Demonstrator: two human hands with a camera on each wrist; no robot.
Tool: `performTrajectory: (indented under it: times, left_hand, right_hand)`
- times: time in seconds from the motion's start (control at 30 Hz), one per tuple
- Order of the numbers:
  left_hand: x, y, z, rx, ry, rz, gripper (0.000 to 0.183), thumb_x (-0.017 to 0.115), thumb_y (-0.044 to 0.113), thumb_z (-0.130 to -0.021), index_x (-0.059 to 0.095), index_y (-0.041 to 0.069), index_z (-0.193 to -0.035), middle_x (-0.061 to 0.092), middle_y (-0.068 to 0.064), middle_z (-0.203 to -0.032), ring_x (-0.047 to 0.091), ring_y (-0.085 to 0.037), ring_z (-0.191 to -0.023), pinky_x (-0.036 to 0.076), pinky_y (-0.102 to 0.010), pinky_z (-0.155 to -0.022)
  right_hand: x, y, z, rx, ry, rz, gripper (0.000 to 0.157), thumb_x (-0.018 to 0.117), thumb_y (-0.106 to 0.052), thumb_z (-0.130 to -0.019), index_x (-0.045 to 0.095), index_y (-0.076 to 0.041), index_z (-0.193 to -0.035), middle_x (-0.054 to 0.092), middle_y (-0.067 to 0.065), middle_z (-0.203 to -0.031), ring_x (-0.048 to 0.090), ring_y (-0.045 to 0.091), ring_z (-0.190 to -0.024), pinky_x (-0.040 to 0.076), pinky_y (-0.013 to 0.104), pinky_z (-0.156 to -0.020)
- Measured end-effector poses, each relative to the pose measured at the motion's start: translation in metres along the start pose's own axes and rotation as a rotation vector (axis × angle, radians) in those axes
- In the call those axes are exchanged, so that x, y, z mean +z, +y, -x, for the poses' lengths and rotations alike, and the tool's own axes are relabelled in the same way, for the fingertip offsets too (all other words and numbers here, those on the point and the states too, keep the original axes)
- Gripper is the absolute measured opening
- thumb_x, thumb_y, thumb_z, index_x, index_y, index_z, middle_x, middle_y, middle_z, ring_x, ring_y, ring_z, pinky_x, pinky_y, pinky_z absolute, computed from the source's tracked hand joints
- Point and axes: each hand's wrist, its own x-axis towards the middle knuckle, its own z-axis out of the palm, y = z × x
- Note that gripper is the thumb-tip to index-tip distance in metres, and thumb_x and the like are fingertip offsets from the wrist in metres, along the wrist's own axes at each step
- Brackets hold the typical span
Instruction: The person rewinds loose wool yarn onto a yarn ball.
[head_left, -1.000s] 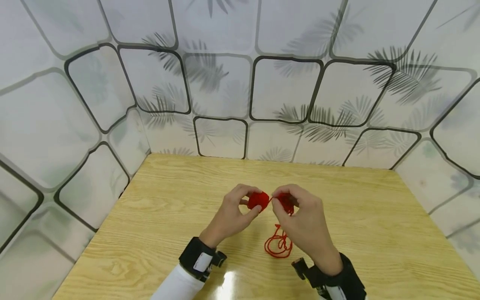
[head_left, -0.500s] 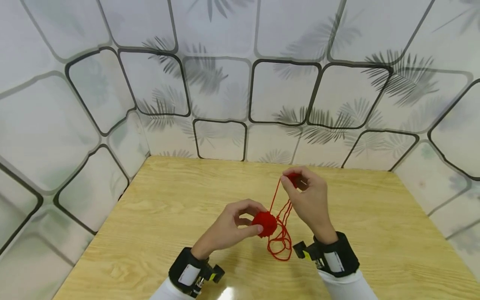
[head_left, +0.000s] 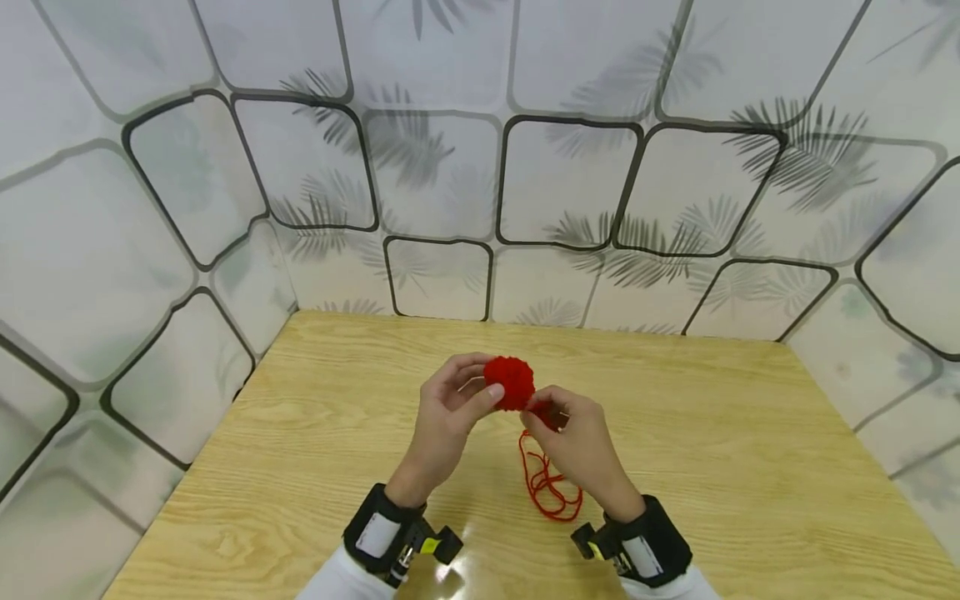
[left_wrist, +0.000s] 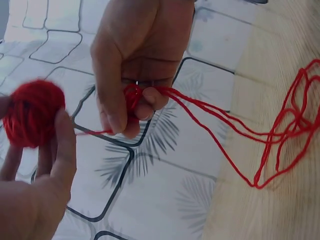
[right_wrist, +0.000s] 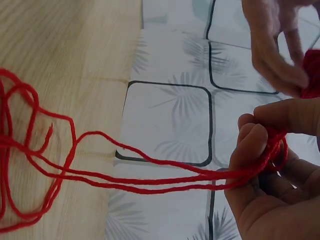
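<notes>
Pale wall panels with black lines and leaf prints close in a light wooden surface (head_left: 315,400). The left hand (head_left: 442,412), fingertips closed round a red yarn ball (head_left: 509,382), has lifted it since half a second ago. The right hand (head_left: 573,442) has dropped just below it, pinching loose strands (head_left: 551,487) that trail onto the surface near its front edge; winding seems to continue.
</notes>
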Motion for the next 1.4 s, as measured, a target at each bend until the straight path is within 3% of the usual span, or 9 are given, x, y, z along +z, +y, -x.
performTrajectory:
  times: [0.1, 0.23, 0.37, 0.5, 0.67, 0.83, 0.93, 1.1, 1.4]
  left_hand:
    - [0.004, -0.003, -0.004, 0.018, 0.112, -0.028, 0.038, 0.064, 0.013, -0.085, 0.051, 0.003, -0.119, 0.053, -0.02, -0.114, 0.054, -0.036, -0.102, 0.048, -0.046, -0.082]
    - [0.009, -0.002, -0.005, 0.078, 0.167, -0.199, 0.035, 0.065, 0.009, -0.083, 0.053, 0.001, -0.116, 0.055, -0.018, -0.11, 0.054, -0.035, -0.097, 0.051, -0.042, -0.077]
    - [0.015, 0.009, -0.001, 0.107, 0.129, -0.375, 0.034, 0.064, 0.004, -0.083, 0.054, -0.001, -0.114, 0.055, -0.017, -0.109, 0.054, -0.034, -0.095, 0.052, -0.04, -0.074]
    - [0.018, 0.019, 0.005, 0.06, 0.016, -0.476, 0.032, 0.063, 0.002, -0.082, 0.055, -0.001, -0.113, 0.056, -0.016, -0.109, 0.055, -0.031, -0.095, 0.051, -0.039, -0.074]
    - [0.014, 0.017, 0.007, -0.085, -0.229, -0.339, 0.031, 0.063, 0.005, -0.083, 0.056, 0.003, -0.113, 0.058, -0.013, -0.107, 0.057, -0.031, -0.096, 0.051, -0.04, -0.075]
    - [0.004, 0.005, 0.005, -0.083, -0.339, -0.079, 0.031, 0.062, 0.006, -0.085, 0.054, 0.002, -0.115, 0.057, -0.017, -0.11, 0.057, -0.031, -0.098, 0.05, -0.046, -0.075]
    - [0.001, 0.006, 0.005, -0.067, -0.289, 0.063, 0.032, 0.059, 0.005, -0.087, 0.05, 0.0, -0.117, 0.055, -0.019, -0.113, 0.055, -0.031, -0.102, 0.049, -0.047, -0.079]
    - [0.001, 0.007, 0.003, -0.103, -0.126, 0.213, 0.033, 0.055, 0.005, -0.089, 0.046, 0.0, -0.121, 0.05, -0.02, -0.119, 0.052, -0.032, -0.108, 0.044, -0.048, -0.088]
    - [0.003, 0.004, -0.002, -0.088, 0.127, 0.201, 0.043, 0.061, 0.013, -0.087, 0.043, -0.001, -0.124, 0.047, -0.023, -0.121, 0.051, -0.037, -0.112, 0.042, -0.049, -0.089]
  right_hand:
    - [0.004, -0.012, 0.008, -0.003, -0.048, 0.0, 0.011, 0.068, -0.015, -0.082, 0.063, -0.021, -0.09, 0.061, -0.009, -0.08, 0.055, 0.012, -0.066, 0.049, 0.028, -0.059]
    - [0.001, -0.028, 0.014, -0.046, -0.059, -0.039, 0.011, 0.067, -0.017, -0.083, 0.062, -0.024, -0.09, 0.061, -0.01, -0.082, 0.057, 0.011, -0.069, 0.05, 0.028, -0.062]
    - [-0.008, -0.038, 0.014, -0.171, -0.008, -0.013, 0.012, 0.066, -0.016, -0.084, 0.062, -0.022, -0.093, 0.061, -0.01, -0.084, 0.057, 0.008, -0.069, 0.05, 0.027, -0.06]
    - [-0.022, -0.04, 0.006, -0.313, 0.079, 0.108, 0.014, 0.066, -0.013, -0.083, 0.062, -0.016, -0.096, 0.06, -0.008, -0.086, 0.053, 0.006, -0.066, 0.047, 0.024, -0.056]
    - [-0.034, -0.035, -0.008, -0.363, 0.15, 0.133, 0.013, 0.066, -0.014, -0.083, 0.062, -0.014, -0.096, 0.061, -0.006, -0.086, 0.056, 0.005, -0.07, 0.049, 0.022, -0.061]
    - [-0.033, -0.036, -0.012, -0.22, 0.06, -0.119, 0.011, 0.064, -0.008, -0.083, 0.063, -0.009, -0.094, 0.062, 0.001, -0.086, 0.06, 0.014, -0.076, 0.052, 0.031, -0.067]
    - [-0.026, -0.023, -0.011, -0.105, -0.018, -0.247, 0.012, 0.062, -0.004, -0.084, 0.062, -0.006, -0.095, 0.062, 0.006, -0.089, 0.059, 0.022, -0.079, 0.053, 0.035, -0.069]
    - [-0.012, -0.005, -0.004, -0.031, -0.084, -0.329, 0.015, 0.061, -0.011, -0.086, 0.062, -0.009, -0.101, 0.063, 0.006, -0.096, 0.061, 0.024, -0.085, 0.052, 0.036, -0.071]
    - [-0.002, -0.012, 0.01, 0.048, 0.001, -0.325, 0.015, 0.067, -0.02, -0.082, 0.063, -0.009, -0.093, 0.062, 0.007, -0.086, 0.059, 0.026, -0.072, 0.053, 0.039, -0.061]
